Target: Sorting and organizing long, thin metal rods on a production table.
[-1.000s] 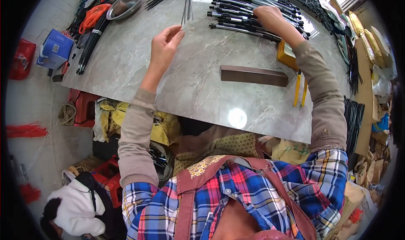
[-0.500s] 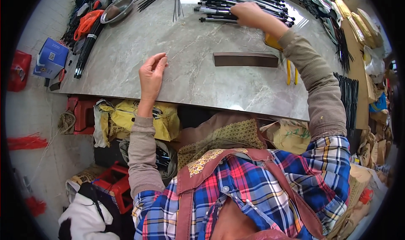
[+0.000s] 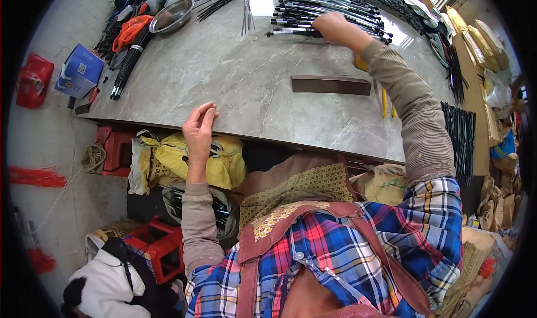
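Note:
My right hand [image 3: 334, 28] is closed over the nearest rod [image 3: 295, 32] at the front of a pile of black-and-silver rods [image 3: 324, 9]; its fingertips are partly hidden. My left hand [image 3: 199, 129] hovers at the table's front edge, fingers loosely bent and thumb a little apart, with nothing visible in it. A dark brown rectangular bar [image 3: 330, 85] lies on the table between my hands. Beside it, partly under my right forearm, is a tool with yellow handles [image 3: 385, 102].
The grey marbled table [image 3: 240, 77] bears a metal bowl [image 3: 172, 15], an orange bag [image 3: 132, 31] and a bundle of black rods [image 3: 130, 66] at left. Thin rods [image 3: 248, 16] lie at the back. Yellow sacks [image 3: 218, 161] and red stools [image 3: 162, 251] stand below.
The view has shifted slightly, so the table sits lower and further right. My left hand has drawn back to the table edge, its fingers more bent. My right hand stays at the nearest rod.

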The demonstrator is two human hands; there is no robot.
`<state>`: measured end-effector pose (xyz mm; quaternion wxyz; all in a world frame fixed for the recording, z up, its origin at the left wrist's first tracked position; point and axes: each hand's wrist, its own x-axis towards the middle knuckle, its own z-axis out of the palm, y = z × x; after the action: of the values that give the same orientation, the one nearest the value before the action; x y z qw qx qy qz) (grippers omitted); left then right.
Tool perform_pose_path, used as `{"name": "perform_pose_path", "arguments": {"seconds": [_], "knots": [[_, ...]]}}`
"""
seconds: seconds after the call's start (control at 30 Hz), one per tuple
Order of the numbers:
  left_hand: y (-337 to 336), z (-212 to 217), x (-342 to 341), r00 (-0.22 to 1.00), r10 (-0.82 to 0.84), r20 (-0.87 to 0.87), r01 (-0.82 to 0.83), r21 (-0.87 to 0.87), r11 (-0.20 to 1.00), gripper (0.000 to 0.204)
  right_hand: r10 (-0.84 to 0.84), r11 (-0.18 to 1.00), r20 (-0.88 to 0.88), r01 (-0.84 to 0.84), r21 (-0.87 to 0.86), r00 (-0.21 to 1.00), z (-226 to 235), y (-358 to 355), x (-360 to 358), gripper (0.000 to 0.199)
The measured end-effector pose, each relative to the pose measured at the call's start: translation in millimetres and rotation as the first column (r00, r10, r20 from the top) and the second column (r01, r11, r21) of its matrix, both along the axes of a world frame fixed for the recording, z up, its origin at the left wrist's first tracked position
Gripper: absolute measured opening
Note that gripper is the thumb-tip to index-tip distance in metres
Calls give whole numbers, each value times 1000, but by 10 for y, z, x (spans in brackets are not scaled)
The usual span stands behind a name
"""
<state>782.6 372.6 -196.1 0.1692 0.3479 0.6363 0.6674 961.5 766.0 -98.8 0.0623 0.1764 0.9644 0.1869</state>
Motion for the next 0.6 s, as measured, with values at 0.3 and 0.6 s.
{"name": "perform_pose_path", "arguments": {"seconds": [0.3, 0.6], "knots": [[-633, -18, -14, 977, 208, 43, -209, 18, 978, 19, -426, 756, -547, -48, -652, 721, 1769, -78, 448, 19], [-1694, -523, 20, 835, 544, 83, -523, -188, 831, 20, -998, 1, 40, -716, -698, -41, -55, 689, -206, 13]]}}
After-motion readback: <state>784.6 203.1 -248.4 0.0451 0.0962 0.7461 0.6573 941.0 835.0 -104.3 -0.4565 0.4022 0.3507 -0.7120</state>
